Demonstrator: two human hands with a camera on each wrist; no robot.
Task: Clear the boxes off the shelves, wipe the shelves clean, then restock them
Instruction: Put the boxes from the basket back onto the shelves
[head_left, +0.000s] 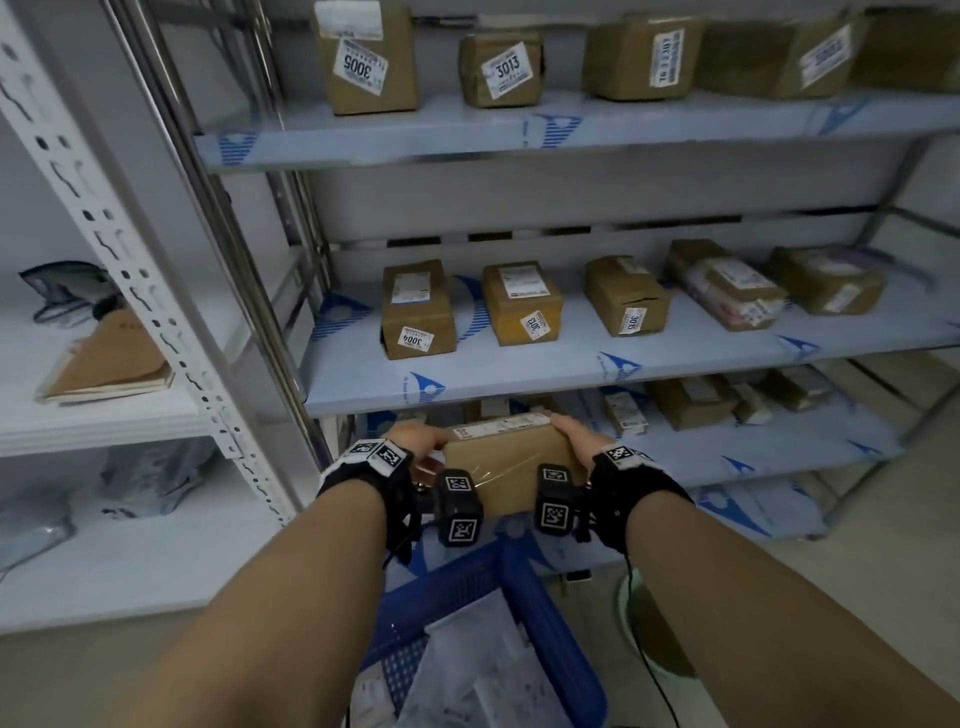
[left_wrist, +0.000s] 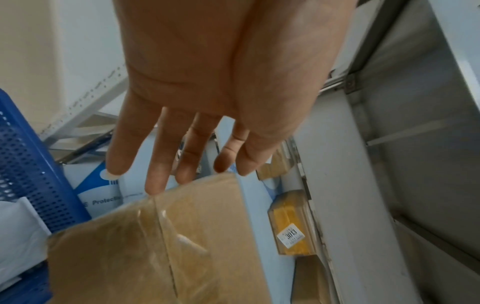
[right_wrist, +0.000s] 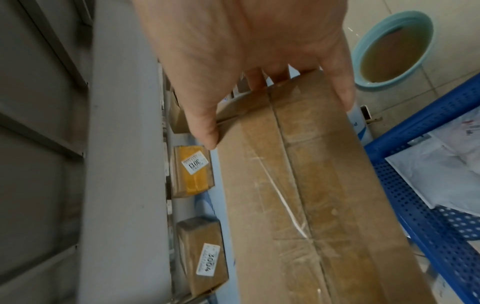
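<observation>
I hold a brown taped cardboard box between both hands, in front of the lower shelf and above a blue basket. My left hand lies at the box's left end. In the left wrist view its fingers are straight, their tips at the edge of the box. My right hand grips the right end. In the right wrist view its thumb and fingers wrap round the end of the box. Labelled boxes, one marked 3004, stand on the middle shelf.
More labelled boxes line the top shelf. The blue perforated basket below my hands holds white mailer bags. A teal bucket stands on the floor at the right. A white shelf unit with packets stands at the left.
</observation>
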